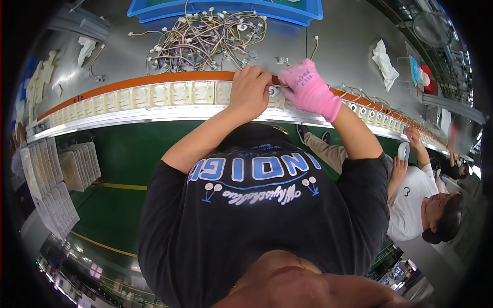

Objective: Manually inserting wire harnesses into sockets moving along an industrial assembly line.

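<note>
A long row of translucent white square housings [177,93] runs along a conveyor edge beneath an orange strip [154,80]. My bare left hand [250,91] lies over the row, its fingers bent down onto the strip and a housing; whatever is under the fingertips is hidden. Just right of it my right hand [310,91], in a pink glove, is closed with thumb and fingers together at a thin wire. Between the hands a housing holds a round metal part [272,91]. Beyond them lies a tangled heap of wired metal parts [208,43] with white connectors.
A blue tray [226,9] stands behind the heap. One loose wired part [282,60] lies near my right hand. White cloths [384,64] rest on the metal table. To the right, a co-worker in a white shirt [413,200] reaches to the row. White racks [49,185] stand left.
</note>
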